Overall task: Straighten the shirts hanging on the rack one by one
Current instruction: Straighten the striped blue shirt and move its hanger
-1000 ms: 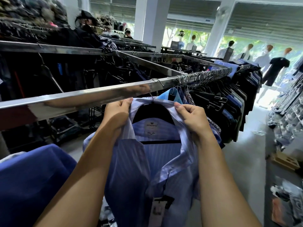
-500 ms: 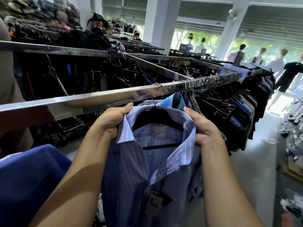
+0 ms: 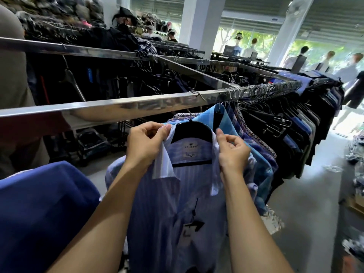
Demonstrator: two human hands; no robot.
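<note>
Both hands have climbed from a fuller grasp on the sides of the collar to a finer hold near its top, and the collar's left flap now hangs down with its pale underside showing. The left hand [image 3: 145, 143] pinches the left edge of the collar [image 3: 163, 166] between thumb and curled fingers. The right hand [image 3: 233, 152] pinches the right edge in the same way, just beside the shoulder of the black hanger [image 3: 192, 131].

The striped shirt [image 3: 177, 203] hangs from the chrome rail [image 3: 118, 106], front open, at the near end of a tightly packed row, with a price tag [image 3: 192, 227] dangling on the chest. A turquoise shirt [image 3: 223, 119] sits right behind it, touching or nearly so. A dark blue garment [image 3: 39, 213] fills the lower left.

The step in hand looks like setting the collar square on the hanger. The likely slip is an uneven pull: if one hand tugs harder, the neck could slide along the hanger and drop off one shoulder. A downward drag on both edges could tilt the hanger or work its hook loose from the rail. The left flap may also end up folded the wrong way out if released as it lies. With the next shirt so close, the right fingers could catch its collar and disturb it.
</note>
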